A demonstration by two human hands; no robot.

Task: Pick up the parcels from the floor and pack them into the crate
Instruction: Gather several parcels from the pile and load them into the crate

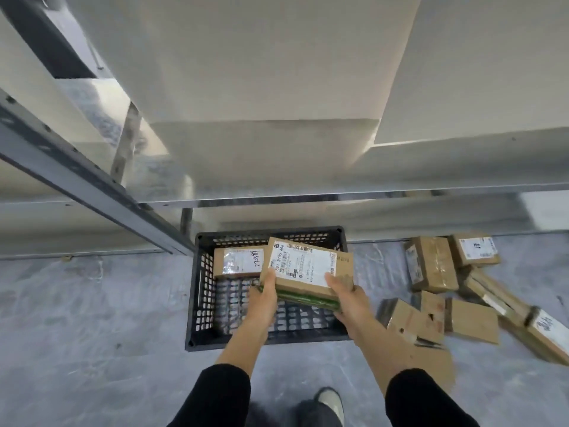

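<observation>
Our left hand (pixel 265 298) and right hand (pixel 348 298) clamp the near corners of a stiff, probably light cardboard parcel (pixel 303 266) above the crate (pixel 198 303).

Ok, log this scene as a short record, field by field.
crate: black plastic lattice crate on the grey floor
in crate: brown cardboard parcel with a handwritten white label, far left corner
held: brown cardboard parcel with a printed white label, above the crate
hands: left hand and right hand grip its near corners
on floor: heap of brown cardboard parcels, right of the crate
</observation>
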